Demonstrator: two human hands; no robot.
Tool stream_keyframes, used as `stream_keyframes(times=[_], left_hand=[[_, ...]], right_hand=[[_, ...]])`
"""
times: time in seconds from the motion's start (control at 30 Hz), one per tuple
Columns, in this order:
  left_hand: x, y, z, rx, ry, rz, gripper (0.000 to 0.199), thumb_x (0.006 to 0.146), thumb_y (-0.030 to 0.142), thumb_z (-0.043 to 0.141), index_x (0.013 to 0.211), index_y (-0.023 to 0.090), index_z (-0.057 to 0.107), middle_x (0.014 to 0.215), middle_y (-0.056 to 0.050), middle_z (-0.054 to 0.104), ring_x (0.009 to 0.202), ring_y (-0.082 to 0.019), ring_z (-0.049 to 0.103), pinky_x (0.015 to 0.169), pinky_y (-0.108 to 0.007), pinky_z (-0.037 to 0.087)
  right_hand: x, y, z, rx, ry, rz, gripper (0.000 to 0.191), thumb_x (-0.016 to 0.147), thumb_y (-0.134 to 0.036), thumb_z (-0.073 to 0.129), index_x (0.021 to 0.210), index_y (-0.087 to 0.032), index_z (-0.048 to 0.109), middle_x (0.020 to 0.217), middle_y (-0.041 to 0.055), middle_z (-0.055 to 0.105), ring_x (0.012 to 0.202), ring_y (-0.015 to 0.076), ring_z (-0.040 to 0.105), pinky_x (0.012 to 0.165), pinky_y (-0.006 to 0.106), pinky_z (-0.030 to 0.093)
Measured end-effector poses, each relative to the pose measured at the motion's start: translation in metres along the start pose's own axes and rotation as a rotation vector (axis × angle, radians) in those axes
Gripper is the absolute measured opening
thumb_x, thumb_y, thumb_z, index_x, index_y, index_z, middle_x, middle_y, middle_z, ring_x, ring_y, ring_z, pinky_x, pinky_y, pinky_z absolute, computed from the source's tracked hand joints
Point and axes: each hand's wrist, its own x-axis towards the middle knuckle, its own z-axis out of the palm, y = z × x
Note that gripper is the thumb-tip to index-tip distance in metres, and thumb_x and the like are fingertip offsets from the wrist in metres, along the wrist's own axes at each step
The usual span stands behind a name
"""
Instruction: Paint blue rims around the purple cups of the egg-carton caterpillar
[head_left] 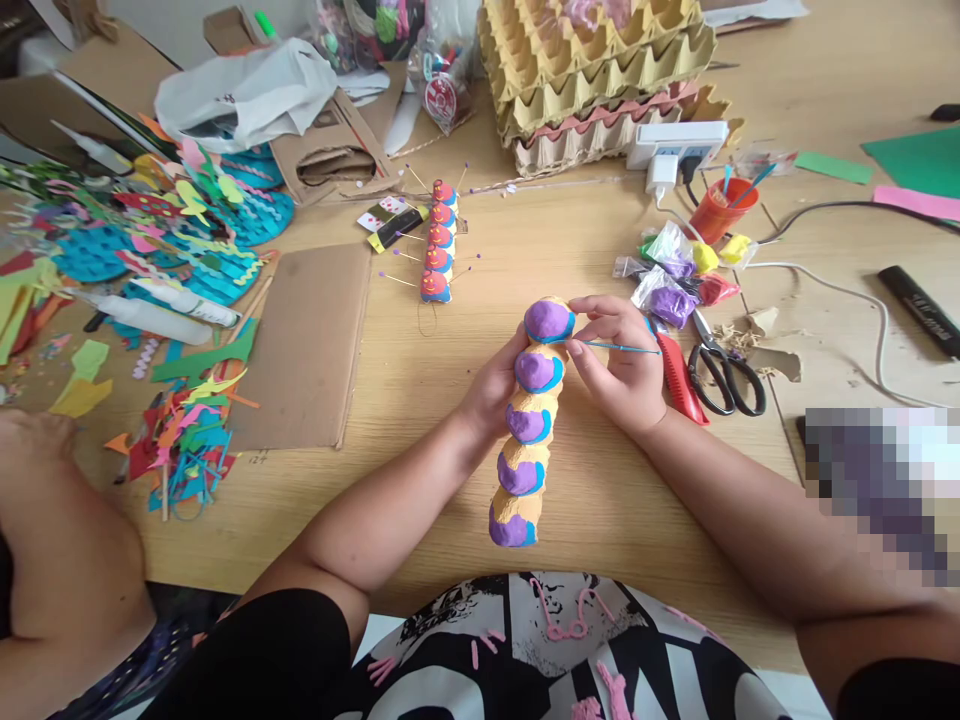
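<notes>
A strip of egg-carton cups [537,372], yellowish, with purple and blue clay pressed over several bumps, is held upright in the middle of the head view. My left hand [497,388] grips its upper left side, with some fingers hidden behind it. Pinched between thumb and fingers of my right hand [622,372] is a thin blue stick [626,348]. Its left end lies by the blue clay edge of the top bump; whether it touches I cannot tell. A finger of that hand also rests near the strip's upper end.
Farther back stands a finished-looking red-and-blue egg-carton caterpillar [439,240] with pins sticking out. To the right lie black scissors [724,375], a red cutter [681,380], bagged clay [671,300] and an orange cup [724,210]. Cardboard [304,345] and paper scraps [191,440] lie left, beside another person's arm [67,560].
</notes>
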Motion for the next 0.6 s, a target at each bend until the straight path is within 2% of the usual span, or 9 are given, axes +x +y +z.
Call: stream_keyframes(times=[0.1, 0.3, 0.5, 0.6], left_hand=[[0.003, 0.0, -0.006, -0.005, -0.019, -0.01, 0.045, 0.088, 0.072, 0.072, 0.086, 0.028, 0.069, 0.046, -0.001, 0.05, 0.042, -0.021, 0.054, 0.049, -0.035, 0.045], [-0.003, 0.003, -0.001, 0.019, 0.023, -0.034, 0.046, 0.089, 0.073, 0.071, 0.085, 0.027, 0.066, 0.042, 0.004, 0.041, 0.033, -0.013, 0.04, 0.042, -0.029, 0.035], [-0.011, 0.004, 0.007, -0.002, 0.02, -0.053, 0.045, 0.084, 0.073, 0.076, 0.096, 0.029, 0.073, 0.048, 0.0, 0.052, 0.046, -0.023, 0.058, 0.051, -0.035, 0.046], [-0.015, 0.005, 0.013, -0.018, 0.03, -0.048, 0.046, 0.083, 0.074, 0.075, 0.099, 0.03, 0.074, 0.049, -0.001, 0.054, 0.046, -0.023, 0.058, 0.049, -0.034, 0.045]], right_hand=[[-0.001, -0.001, 0.0, 0.07, 0.001, 0.031, 0.008, 0.099, -0.031, 0.074, 0.094, -0.028, 0.068, 0.127, 0.0065, 0.077, 0.122, 0.0303, 0.073, 0.108, 0.055, 0.058], [-0.001, -0.004, -0.001, 0.082, -0.023, 0.068, 0.011, 0.099, -0.035, 0.074, 0.093, -0.028, 0.068, 0.13, 0.0077, 0.076, 0.125, 0.0318, 0.072, 0.11, 0.058, 0.057], [-0.001, 0.0, 0.0, 0.078, 0.004, 0.073, 0.01, 0.1, -0.036, 0.073, 0.094, -0.029, 0.068, 0.127, 0.0066, 0.077, 0.123, 0.0296, 0.071, 0.109, 0.056, 0.057], [-0.001, 0.003, 0.001, 0.082, 0.022, 0.074, 0.012, 0.099, -0.038, 0.074, 0.094, -0.029, 0.068, 0.126, 0.0063, 0.077, 0.121, 0.0292, 0.072, 0.108, 0.055, 0.058]])
